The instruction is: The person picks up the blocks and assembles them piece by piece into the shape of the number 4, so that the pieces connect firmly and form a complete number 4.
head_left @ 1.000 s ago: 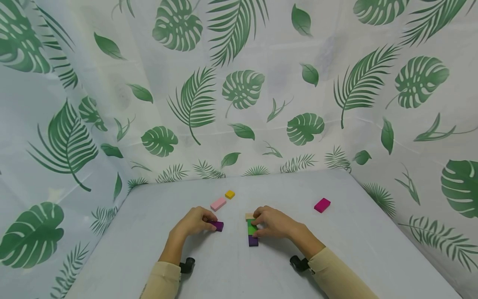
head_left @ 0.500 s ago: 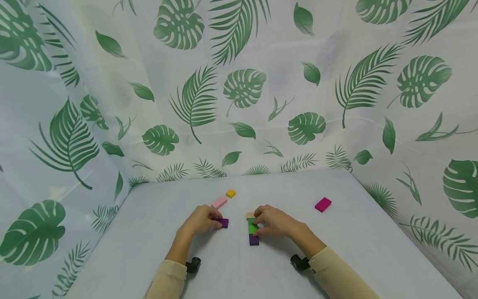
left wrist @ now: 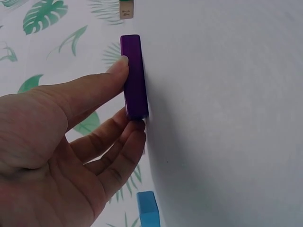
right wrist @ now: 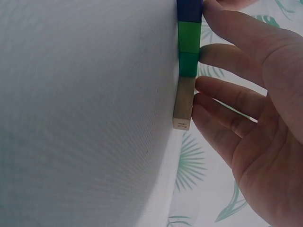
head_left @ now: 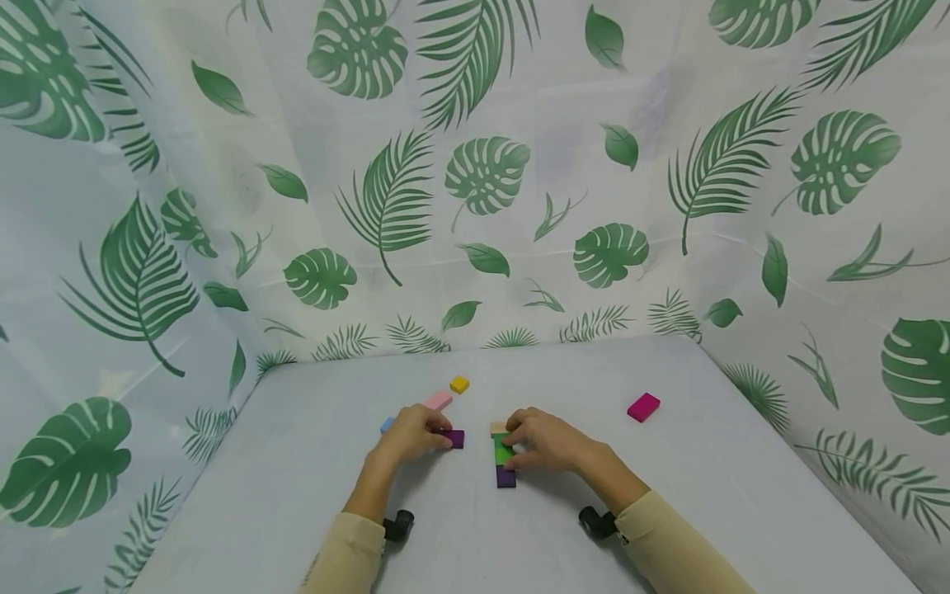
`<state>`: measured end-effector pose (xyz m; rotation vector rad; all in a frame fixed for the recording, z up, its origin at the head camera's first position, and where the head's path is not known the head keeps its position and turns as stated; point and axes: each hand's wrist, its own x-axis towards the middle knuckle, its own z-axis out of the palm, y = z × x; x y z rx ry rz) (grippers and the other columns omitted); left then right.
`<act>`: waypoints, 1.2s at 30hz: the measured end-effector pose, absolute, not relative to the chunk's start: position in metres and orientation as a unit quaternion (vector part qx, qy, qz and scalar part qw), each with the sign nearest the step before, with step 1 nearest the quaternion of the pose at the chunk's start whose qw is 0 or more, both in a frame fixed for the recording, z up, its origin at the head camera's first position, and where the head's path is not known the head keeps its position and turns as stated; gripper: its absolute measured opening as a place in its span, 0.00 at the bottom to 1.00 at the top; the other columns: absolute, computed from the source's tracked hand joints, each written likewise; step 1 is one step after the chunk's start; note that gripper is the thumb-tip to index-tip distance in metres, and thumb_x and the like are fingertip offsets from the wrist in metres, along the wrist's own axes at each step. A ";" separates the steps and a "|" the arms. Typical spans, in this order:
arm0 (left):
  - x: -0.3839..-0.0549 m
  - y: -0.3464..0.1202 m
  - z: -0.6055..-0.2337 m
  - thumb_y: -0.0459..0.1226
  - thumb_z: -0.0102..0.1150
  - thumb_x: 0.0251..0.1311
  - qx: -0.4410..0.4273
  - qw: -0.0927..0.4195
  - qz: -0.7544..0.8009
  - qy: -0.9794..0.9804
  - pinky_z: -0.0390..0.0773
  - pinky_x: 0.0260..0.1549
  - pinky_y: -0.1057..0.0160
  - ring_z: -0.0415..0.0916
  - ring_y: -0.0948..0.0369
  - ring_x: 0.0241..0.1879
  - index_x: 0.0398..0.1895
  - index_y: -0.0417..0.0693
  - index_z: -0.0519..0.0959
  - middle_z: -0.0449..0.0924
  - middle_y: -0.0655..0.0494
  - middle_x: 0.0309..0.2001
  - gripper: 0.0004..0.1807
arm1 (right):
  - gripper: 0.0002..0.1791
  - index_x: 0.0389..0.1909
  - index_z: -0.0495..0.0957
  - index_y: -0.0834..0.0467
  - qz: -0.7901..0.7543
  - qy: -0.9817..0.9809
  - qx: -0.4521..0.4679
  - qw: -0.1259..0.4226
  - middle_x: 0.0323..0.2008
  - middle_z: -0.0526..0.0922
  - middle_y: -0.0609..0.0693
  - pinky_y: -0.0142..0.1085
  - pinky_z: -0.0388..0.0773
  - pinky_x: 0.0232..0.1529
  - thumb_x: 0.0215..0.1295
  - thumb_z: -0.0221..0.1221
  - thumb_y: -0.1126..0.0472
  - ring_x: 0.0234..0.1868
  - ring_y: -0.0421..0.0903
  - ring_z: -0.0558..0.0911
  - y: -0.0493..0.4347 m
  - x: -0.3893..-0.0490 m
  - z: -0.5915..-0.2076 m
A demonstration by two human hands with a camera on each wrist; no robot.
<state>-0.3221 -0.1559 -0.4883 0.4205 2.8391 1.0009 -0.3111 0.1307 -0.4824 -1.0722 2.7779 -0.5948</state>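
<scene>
My left hand (head_left: 411,433) pinches a purple block (head_left: 456,439) by its ends, thumb on the near side; the left wrist view shows the block (left wrist: 136,75) long and glossy. To its right, apart from it, a row of blocks runs away from me: dark purple (head_left: 506,477), green (head_left: 502,454), teal (right wrist: 188,64) and bare wood (head_left: 497,428) marked 24. My right hand (head_left: 549,441) rests its fingertips along the right side of this row, thumb by the dark purple block, fingers spread and only slightly bent. Its fingers partly cover the row in the head view.
Beyond my left hand lie a pink block (head_left: 439,400), a small yellow block (head_left: 459,385) and a light blue block (head_left: 387,425), partly hidden. A magenta block (head_left: 643,407) lies off to the right. Leaf-print cloth (head_left: 475,272) walls surround the white table (head_left: 579,544).
My left hand has moved right and slightly away with the purple block, closer to the row. The light blue block has come into sight behind it. My right hand stays at the row.
</scene>
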 end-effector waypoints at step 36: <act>-0.340 -0.128 -0.491 0.36 0.75 0.59 0.120 0.051 0.361 0.923 0.81 0.51 0.53 0.81 0.60 0.44 0.46 0.47 0.90 0.90 0.54 0.44 0.11 | 0.25 0.54 0.88 0.56 -0.191 0.913 -0.357 0.049 0.60 0.82 0.54 0.50 0.77 0.64 0.62 0.73 0.45 0.61 0.51 0.79 0.131 -0.315 -0.487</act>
